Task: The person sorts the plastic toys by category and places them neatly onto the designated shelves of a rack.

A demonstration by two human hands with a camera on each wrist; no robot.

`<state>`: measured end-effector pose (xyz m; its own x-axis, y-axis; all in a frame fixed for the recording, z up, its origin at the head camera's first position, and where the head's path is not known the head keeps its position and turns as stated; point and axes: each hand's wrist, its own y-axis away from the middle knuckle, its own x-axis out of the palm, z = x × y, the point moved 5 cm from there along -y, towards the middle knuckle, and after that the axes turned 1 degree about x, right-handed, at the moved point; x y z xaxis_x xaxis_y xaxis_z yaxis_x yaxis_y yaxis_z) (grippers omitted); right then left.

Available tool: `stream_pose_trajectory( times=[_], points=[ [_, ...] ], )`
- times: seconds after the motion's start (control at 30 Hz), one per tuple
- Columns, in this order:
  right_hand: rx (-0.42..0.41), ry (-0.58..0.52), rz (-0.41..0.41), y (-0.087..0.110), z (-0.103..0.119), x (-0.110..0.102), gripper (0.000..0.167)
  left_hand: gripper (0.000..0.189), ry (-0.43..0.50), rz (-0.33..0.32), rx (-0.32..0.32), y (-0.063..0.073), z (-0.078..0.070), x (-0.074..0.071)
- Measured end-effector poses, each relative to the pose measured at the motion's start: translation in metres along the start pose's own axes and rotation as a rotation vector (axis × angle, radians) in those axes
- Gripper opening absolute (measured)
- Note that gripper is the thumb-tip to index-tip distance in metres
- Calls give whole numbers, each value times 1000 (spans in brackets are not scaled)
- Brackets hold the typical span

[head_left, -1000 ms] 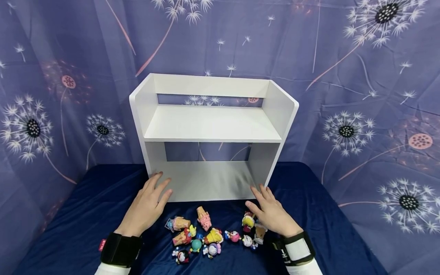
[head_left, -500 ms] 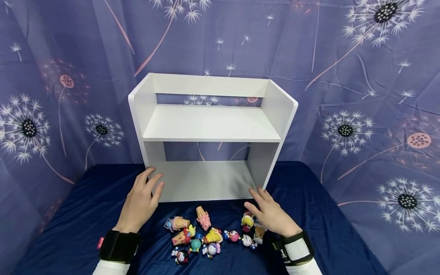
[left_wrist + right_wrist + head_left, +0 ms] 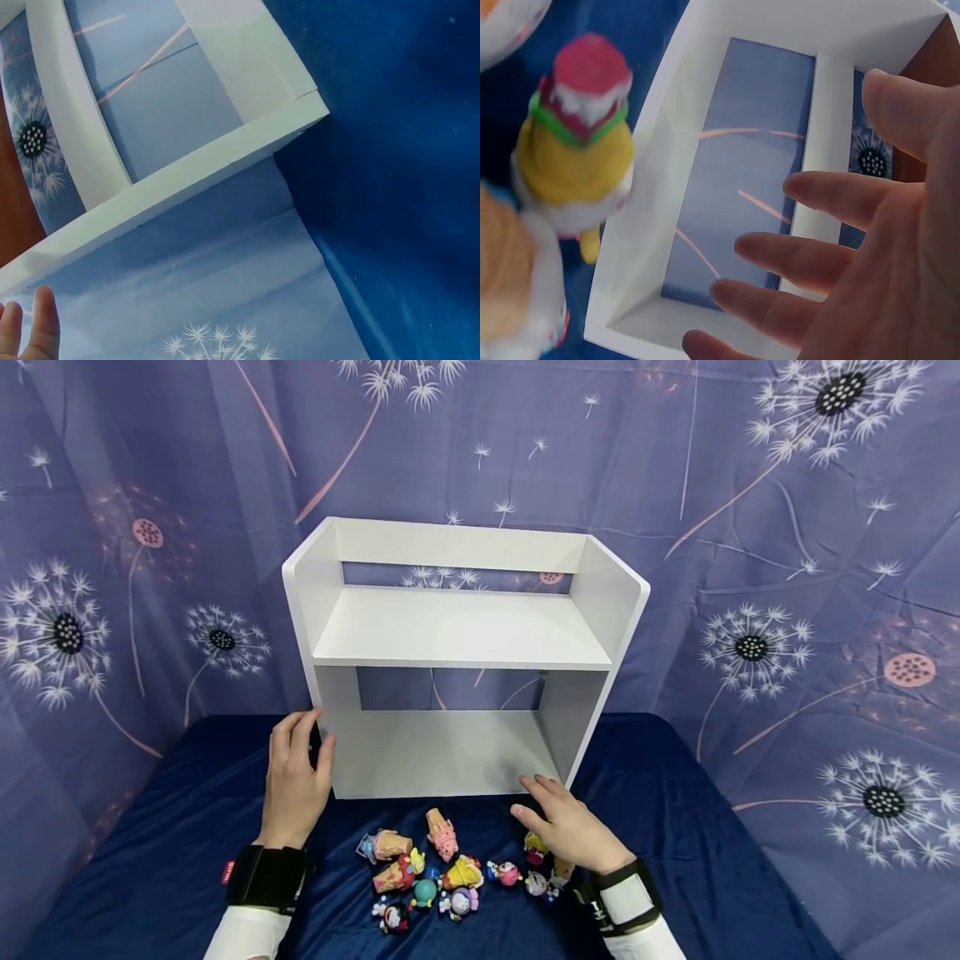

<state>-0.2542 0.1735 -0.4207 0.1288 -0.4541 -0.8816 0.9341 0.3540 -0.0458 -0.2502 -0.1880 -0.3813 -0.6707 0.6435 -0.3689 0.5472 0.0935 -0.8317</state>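
Observation:
A white two-tier shelf unit (image 3: 465, 627) stands upright behind both hands. My left hand (image 3: 296, 789) is at the shelf's lower left side, fingers extended and slightly bent; whether they touch the side panel I cannot tell. In the left wrist view its fingertips (image 3: 45, 322) show beside the white frame. My right hand (image 3: 573, 827) hovers with spread fingers near the shelf's lower right front corner, holding nothing. Below it lie small toy figurines, partly hidden, among them a yellow one with a red top (image 3: 581, 142).
Several colourful figurines lie in front of the shelf, including a pink ice-cream-cone one (image 3: 442, 835), a yellow one (image 3: 463, 872) and a teal-headed one (image 3: 424, 892). A dark blue cloth (image 3: 165, 827) covers the surface. A purple dandelion-print curtain (image 3: 480, 460) hangs behind.
My left hand has moved left and away from me, from the shelf's front left corner to along its left side. My right hand has shifted slightly left and toward me.

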Motion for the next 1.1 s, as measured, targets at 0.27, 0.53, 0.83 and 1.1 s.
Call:
stream_pose_trajectory(
  times=[0.27,0.53,0.83,1.1],
  points=[
    [-94,-29,33,-17,17,12,60,55,63,27,-183,-3,15,7],
    [-160,-27,71,-27,34,28,53,60,158,128,-327,-5,25,17],
    [-154,-45,104,-37,54,44,41,59,192,153,-377,-4,30,25],
    [-77,-48,196,-43,64,64,33,40,127,91,-364,-1,32,20]
  ],
)
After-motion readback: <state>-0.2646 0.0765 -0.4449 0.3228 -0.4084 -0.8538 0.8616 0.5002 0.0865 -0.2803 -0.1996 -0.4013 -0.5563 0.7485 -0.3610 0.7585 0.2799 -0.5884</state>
